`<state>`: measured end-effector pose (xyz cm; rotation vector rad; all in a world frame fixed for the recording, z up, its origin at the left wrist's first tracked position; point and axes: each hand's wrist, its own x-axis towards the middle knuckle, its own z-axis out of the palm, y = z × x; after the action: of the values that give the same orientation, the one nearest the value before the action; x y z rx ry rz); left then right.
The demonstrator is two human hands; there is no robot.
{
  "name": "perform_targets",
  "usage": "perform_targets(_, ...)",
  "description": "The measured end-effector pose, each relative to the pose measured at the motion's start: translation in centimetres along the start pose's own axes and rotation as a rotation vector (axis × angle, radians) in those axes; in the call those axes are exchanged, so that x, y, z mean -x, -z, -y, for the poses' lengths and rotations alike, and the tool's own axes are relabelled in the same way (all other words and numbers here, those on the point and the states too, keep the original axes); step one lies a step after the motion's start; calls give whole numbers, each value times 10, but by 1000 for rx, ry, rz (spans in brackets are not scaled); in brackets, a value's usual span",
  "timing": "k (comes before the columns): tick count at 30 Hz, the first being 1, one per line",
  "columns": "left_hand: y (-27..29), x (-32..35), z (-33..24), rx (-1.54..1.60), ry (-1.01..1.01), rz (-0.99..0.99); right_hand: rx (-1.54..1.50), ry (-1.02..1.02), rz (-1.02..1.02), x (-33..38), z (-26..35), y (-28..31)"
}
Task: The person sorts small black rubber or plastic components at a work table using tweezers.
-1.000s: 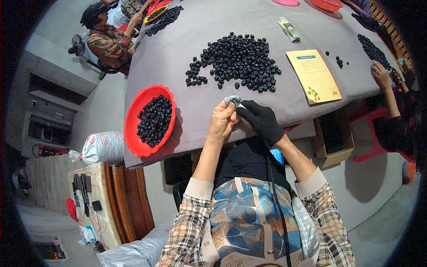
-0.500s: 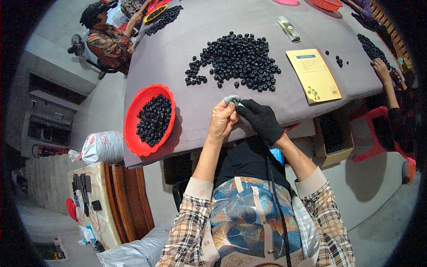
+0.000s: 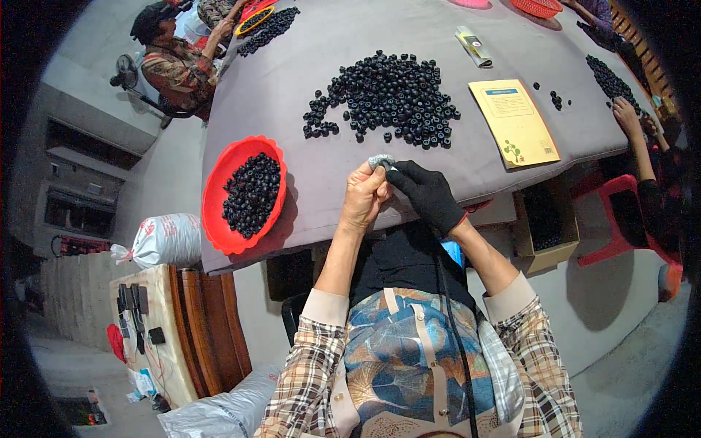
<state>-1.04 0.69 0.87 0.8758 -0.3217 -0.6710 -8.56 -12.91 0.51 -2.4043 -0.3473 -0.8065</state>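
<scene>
Left hand (image 3: 363,198) presses fingers together below a grey finger sleeve (image 3: 380,160); black-gloved right hand (image 3: 427,193) pinches something or nothing: hidden, cannot tell.

The right hand (image 3: 426,196) wears a black glove (image 3: 438,208). Plaid sleeves (image 3: 310,358) have beige cuffs (image 3: 326,306). A black cable (image 3: 457,332) crosses the blue-patterned shirtfront (image 3: 387,350).

There are the person's two hands (image 3: 363,198), one central heap of black beads (image 3: 400,96), one scalloped red bowl (image 3: 212,220), one yellow booklet (image 3: 515,128) and one cardboard box (image 3: 553,258).
</scene>
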Motion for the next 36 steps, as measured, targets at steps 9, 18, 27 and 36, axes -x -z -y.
perform_targets(9,3,-2,4,-5,-25,9,-24,-19,-1,0,-1,-2)
perform_targets(18,5,-1,3,-20,-34,30,-266,-258,71,-6,10,3)
perform_targets(27,4,-2,5,27,-17,45,-14,-8,-22,-1,0,0)
perform_targets(36,10,-2,4,93,21,21,-193,-44,42,-2,4,6)
